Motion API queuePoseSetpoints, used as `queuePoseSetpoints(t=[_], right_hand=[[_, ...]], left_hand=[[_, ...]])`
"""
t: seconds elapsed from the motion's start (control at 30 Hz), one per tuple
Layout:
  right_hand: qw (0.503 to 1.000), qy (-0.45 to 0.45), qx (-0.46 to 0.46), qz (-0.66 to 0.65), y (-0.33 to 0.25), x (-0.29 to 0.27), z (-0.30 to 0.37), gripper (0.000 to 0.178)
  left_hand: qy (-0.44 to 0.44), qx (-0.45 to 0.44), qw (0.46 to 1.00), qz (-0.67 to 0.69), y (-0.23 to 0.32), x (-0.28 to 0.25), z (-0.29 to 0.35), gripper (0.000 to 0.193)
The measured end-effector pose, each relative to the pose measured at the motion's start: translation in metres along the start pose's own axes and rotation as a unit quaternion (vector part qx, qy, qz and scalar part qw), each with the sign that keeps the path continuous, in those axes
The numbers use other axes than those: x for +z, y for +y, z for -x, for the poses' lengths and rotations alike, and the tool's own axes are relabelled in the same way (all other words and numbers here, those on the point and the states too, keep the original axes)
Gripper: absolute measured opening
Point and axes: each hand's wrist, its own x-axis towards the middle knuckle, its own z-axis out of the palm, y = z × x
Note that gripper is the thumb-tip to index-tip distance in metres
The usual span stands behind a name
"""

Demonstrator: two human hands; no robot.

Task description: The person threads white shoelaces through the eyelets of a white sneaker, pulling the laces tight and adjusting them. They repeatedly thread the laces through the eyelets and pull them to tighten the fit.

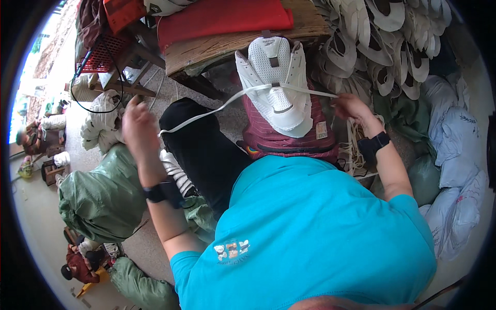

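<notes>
A white mesh shoe upper (pixel 285 111) lies on a maroon striped cloth (pixel 263 135) over my lap, its tongue pointing away from me. A flat white shoelace (pixel 219 109) passes across it through the lower part of the lacing area, with a length running out to each side. At the right, my right hand (pixel 353 108) is closed, its fingertips pinching one end of the lace. My left hand (pixel 140 129) is raised beside my black-trousered knee, close to the lace's other end. Motion smears its fingers, so whether it touches the lace cannot be made out.
A wooden bench (pixel 206 51) with red cloth (pixel 222 26) stands ahead. Many white shoe uppers (pixel 382 51) are piled at far right, above white sacks (pixel 460 139). Loose laces (pixel 355 147) hang by my right side. Green sacks (pixel 103 194) and other people (pixel 82 263) are at left.
</notes>
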Motion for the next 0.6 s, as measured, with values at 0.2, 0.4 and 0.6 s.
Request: queuePoseSetpoints(t=[0.2,0.4,0.6], right_hand=[[0.781,0.127,0.036,-0.611,0.102,-0.071,-0.058,0.025],[0.703,0.285,-0.004,-0.651,0.194,-0.168,-0.036,0.033],[0.946,0.313,0.076,-0.045,0.336,-0.285,0.051,0.018]], left_hand=[[-0.089,0.007,0.979,-0.184,-0.101,0.136,0.044,0.021],[-0.131,-0.059,0.953,-0.268,-0.12,0.155,0.081,0.019],[-0.106,-0.082,0.98,-0.148,-0.134,0.14,0.067,0.016]])
